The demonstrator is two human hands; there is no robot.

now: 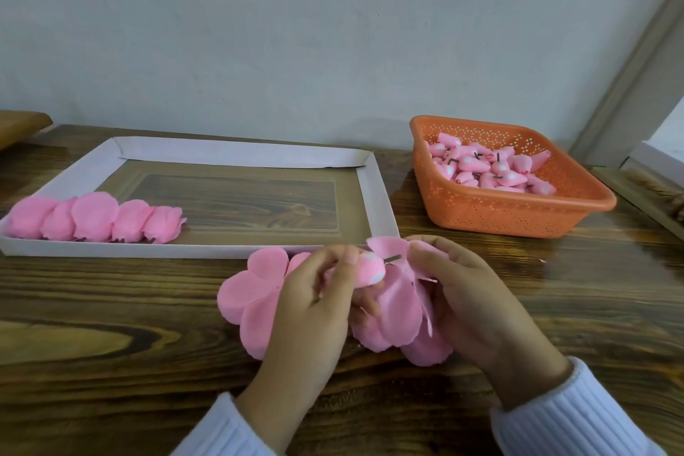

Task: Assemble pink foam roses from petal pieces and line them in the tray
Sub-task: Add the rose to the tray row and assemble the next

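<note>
Left hand (314, 294) pinches its grip on the bud (370, 269), right hand (472, 294) clamps the petals (398, 311): seemingly light, soft foam, likely to crease, best held by bud body and petal centre.

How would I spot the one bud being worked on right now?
Find the white tray; look just before its near right corner. There the left hand pinches a pink bud with a dark stem. Unlike the buds piled in the orange basket, it is alone among flat petals.
</note>
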